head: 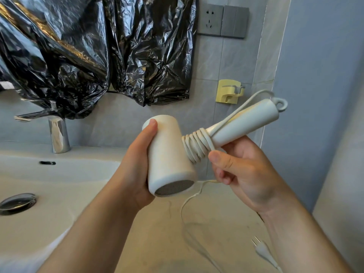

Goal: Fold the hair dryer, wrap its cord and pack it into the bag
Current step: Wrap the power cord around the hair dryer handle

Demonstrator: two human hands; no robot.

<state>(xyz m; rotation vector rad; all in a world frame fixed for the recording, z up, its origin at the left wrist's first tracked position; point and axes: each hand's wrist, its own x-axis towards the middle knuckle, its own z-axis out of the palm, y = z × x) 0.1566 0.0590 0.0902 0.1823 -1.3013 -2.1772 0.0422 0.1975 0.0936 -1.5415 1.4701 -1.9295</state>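
Right of the sink [59,184], holding the hair dryer [169,154] by its barrel in the closed left grip [136,166], pinching the half-wound cord [197,146] with the right grip [246,174], with the plug [262,251] loose lower down and black plastic [78,56] above the sink.

Head cam looks fwd & down, close over sink [65,180].

No legible text, brand, number or sign in view. Checked hair dryer [169,154], cord [197,146], plug [263,252], wall socket [210,19], yellow wall hook [228,91] — surfaces plain, or marks too small to read.
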